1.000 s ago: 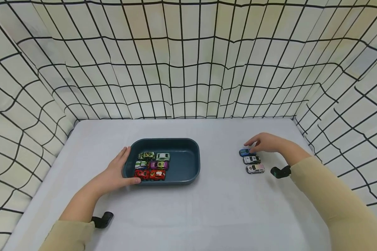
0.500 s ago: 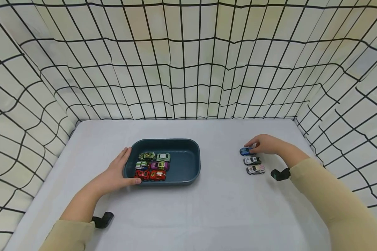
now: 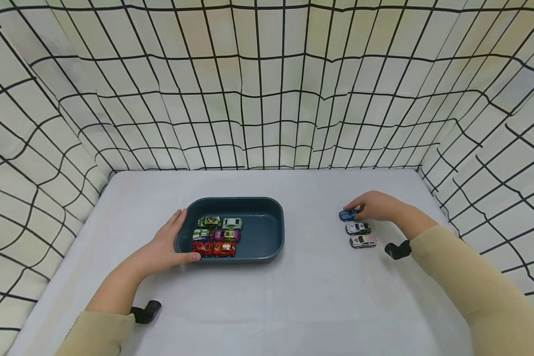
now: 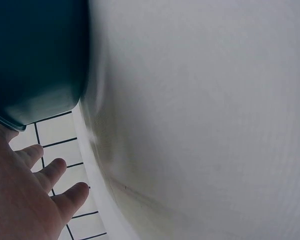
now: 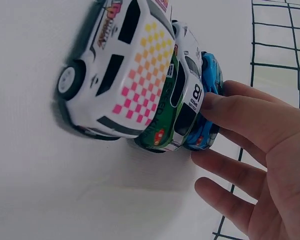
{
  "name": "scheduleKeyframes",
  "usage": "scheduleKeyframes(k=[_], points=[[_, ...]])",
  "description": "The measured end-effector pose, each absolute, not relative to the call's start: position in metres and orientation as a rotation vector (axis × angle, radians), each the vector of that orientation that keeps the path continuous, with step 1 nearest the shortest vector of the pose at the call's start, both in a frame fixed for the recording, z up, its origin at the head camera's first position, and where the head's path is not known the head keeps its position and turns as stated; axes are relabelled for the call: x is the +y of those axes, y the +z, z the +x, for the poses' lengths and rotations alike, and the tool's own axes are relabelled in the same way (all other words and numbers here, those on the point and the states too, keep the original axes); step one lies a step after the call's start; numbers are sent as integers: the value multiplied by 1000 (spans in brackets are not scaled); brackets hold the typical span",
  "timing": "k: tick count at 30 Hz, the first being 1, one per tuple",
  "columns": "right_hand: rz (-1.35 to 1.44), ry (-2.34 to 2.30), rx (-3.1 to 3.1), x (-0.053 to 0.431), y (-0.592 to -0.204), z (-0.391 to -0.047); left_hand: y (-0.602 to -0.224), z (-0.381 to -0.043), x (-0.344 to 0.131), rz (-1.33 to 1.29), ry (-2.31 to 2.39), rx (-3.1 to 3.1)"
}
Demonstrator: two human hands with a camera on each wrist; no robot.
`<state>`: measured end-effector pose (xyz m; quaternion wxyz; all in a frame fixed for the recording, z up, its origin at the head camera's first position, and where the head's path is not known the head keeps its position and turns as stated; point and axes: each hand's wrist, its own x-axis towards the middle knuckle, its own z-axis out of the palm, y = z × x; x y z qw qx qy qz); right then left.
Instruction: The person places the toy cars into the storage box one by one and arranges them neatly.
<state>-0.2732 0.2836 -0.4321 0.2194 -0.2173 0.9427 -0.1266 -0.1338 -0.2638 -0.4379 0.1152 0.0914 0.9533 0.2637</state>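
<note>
My right hand (image 3: 377, 205) pinches a blue toy car (image 3: 348, 215) at the back of a short column of cars on the white table. The right wrist view has the thumb on the near side of that blue car (image 5: 211, 75) and the index finger at its far side. Just in front sits a white and green toy car (image 3: 358, 228) marked with a number, then a white toy car (image 3: 363, 241) with a pink and yellow checkered roof. My left hand (image 3: 162, 245), fingers straight and spread, rests against the left end of a dark teal tray (image 3: 262, 237), thumb at its near rim.
Inside the tray's left half stand several toy cars: two red ones (image 3: 224, 248) in front, a purple one (image 3: 226, 235) and green ones (image 3: 209, 222) behind. White cloth with a black grid (image 3: 271, 109) walls the table's back and sides.
My right fingers have closed in on the blue toy car and now pinch it. The left hand and tray stay in place.
</note>
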Motion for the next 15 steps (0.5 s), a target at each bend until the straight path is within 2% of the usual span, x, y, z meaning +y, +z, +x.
scheduleKeyframes(k=[15], points=[[-668, -393, 2661, 279, -420, -275, -439, -132, -265, 263, 791, 2784]])
